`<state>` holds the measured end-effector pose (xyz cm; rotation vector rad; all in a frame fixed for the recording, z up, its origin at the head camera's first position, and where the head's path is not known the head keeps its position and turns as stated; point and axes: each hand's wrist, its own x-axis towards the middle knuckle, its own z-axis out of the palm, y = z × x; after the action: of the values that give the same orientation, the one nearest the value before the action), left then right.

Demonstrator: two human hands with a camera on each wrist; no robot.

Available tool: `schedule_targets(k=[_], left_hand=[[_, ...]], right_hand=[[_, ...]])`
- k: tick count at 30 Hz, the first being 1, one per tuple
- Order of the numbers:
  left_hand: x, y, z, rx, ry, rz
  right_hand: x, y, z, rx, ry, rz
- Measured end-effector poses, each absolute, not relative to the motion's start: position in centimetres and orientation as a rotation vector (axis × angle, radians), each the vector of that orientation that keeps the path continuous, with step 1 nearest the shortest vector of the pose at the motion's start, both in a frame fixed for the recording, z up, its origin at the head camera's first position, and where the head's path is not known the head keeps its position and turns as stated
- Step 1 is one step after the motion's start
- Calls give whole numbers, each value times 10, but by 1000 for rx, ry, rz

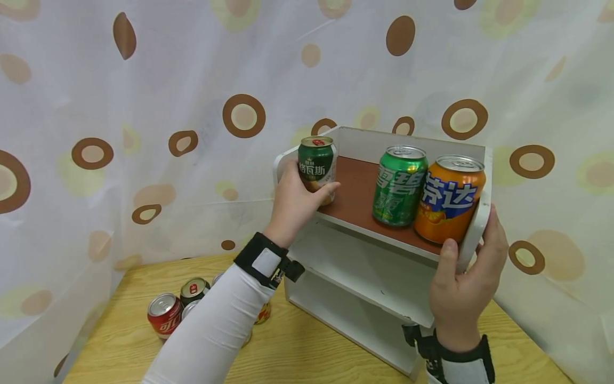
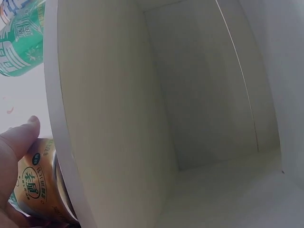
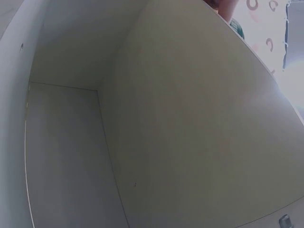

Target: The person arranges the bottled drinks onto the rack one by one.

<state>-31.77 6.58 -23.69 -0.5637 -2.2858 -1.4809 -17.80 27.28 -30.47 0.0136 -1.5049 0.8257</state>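
Your left hand (image 1: 295, 200) held a dark green-and-gold can (image 1: 316, 160) upright at the left end of the top shelf (image 1: 352, 184). Your fingers grasped it, with the thumb reaching across its front; whether its base touched the shelf surface, you could not tell.

Your right hand (image 1: 467, 282) gripped the right side of the white shelf unit (image 1: 360, 266), thumb at the front edge, fingers along the outside of the panel.

On that reddish-brown top shelf, well apart from the can in your grasp, stood a bright green can (image 1: 400, 186). An orange can (image 1: 450, 200) stood just beside it, next to the right side panel.

The unit stood on a wood-grain tabletop (image 1: 297, 352). Lower left on the tabletop, a red can (image 1: 165, 316) and a dark can (image 1: 194, 289) stood close together among others partly hidden by your white sleeve (image 1: 211, 325). A pale sheet (image 1: 192, 69) with brown rings and spots hung behind everything.
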Motion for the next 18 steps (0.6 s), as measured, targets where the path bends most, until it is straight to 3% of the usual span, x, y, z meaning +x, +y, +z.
schedule_targets(k=[18], left_hand=[[-314, 62, -251, -627, -2275, -1517]], right_hand=[[-178, 272, -305, 25, -1496, 828]])
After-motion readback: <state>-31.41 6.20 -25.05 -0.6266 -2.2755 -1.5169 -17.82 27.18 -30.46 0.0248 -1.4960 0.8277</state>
